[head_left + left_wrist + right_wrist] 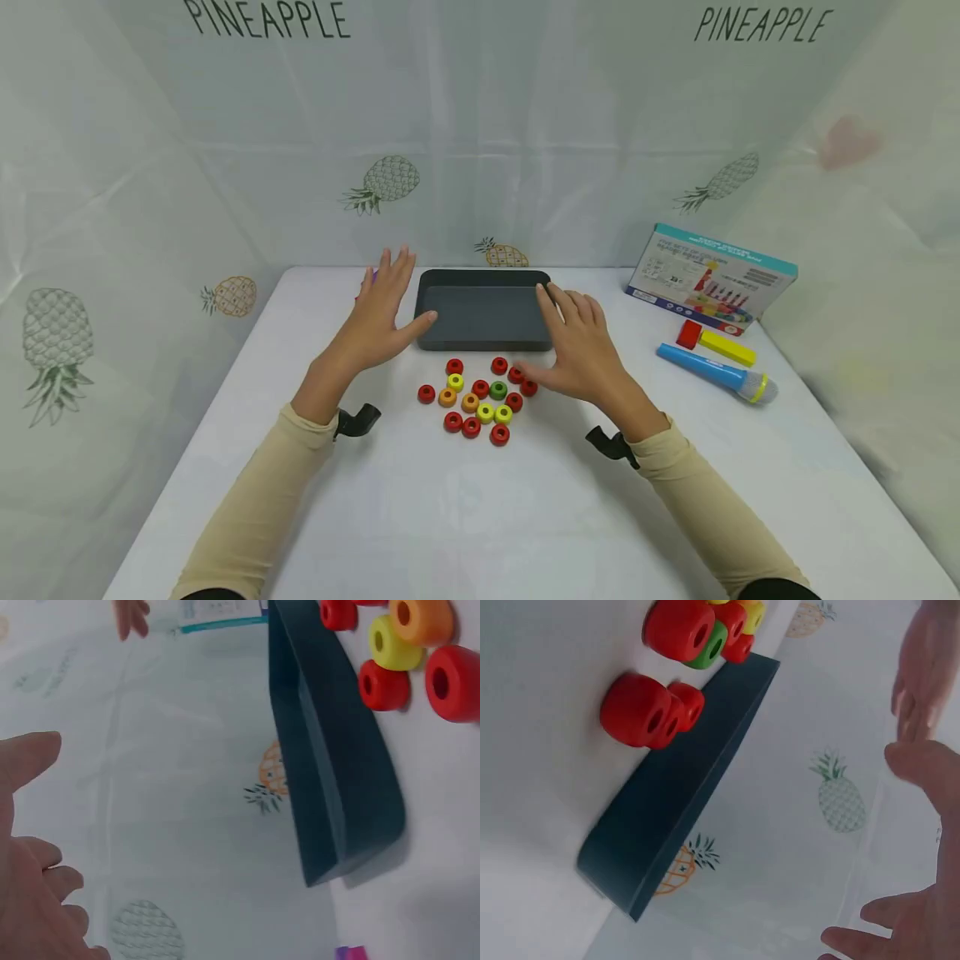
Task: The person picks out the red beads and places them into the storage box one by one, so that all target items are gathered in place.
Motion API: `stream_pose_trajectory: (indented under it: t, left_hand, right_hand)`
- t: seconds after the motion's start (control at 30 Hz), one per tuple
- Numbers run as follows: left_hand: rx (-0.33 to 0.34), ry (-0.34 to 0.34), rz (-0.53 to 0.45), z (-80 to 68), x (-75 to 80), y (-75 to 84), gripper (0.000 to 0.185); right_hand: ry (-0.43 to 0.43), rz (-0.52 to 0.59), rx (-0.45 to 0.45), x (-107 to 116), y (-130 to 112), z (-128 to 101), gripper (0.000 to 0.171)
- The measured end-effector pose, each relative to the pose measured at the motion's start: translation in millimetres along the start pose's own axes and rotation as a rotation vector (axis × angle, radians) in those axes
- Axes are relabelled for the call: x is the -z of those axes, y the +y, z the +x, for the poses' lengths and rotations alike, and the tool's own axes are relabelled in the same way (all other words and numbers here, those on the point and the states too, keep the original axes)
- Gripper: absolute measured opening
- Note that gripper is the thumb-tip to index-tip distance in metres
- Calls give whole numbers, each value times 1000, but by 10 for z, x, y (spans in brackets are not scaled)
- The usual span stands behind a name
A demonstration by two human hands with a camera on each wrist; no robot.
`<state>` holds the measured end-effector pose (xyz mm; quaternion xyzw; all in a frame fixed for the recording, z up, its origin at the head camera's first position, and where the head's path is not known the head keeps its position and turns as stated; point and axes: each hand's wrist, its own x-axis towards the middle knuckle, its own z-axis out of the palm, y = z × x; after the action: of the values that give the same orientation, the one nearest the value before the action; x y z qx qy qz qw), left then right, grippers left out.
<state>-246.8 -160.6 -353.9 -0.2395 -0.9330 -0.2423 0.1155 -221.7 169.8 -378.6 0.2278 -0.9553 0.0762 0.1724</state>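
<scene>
My left hand (380, 325) is raised over the table at the left end of a dark grey tray (483, 343), its fingers spread and nothing in it. At the tray's right end my right hand (581, 350) hovers with fingers apart, also holding nothing. In front of the tray lie several small round beads with holes: red beads (471, 427), yellow beads (503, 414), orange beads (447, 397) and one green bead (498, 390). The right thumb overlaps some red beads in the head view. The tray's inside shows bare grey.
At the right stands a printed box (712, 279). Before it lie a red block (689, 334), a yellow block (727, 348) and a blue toy microphone (712, 372). A small purple thing (351, 952) lies beyond the left hand. A pineapple-print curtain (480, 125) hangs behind the white table.
</scene>
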Motion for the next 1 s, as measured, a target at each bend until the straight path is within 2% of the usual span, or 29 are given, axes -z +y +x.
stream_pose_trajectory:
  t: [0.17,0.27,0.4,0.7,1.0]
  left_hand:
    - [137,-14,-156,33,-87,-143,91]
    - [236,-7,-213,47,-141,-209,88]
    - [311,0,-264,75,-201,-279,84]
    - [401,-11,-312,141,-376,-453,79]
    - [455,-75,-408,200,-554,-582,78]
  right_hand:
    - [0,143,-42,-72,47,-47,102]
    - [-16,210,-73,-134,71,-82,92]
    - [-44,261,-107,-225,104,-123,81]
    - [-134,352,-179,-391,154,-202,62]
    - [-188,403,-185,-507,156,-274,50]
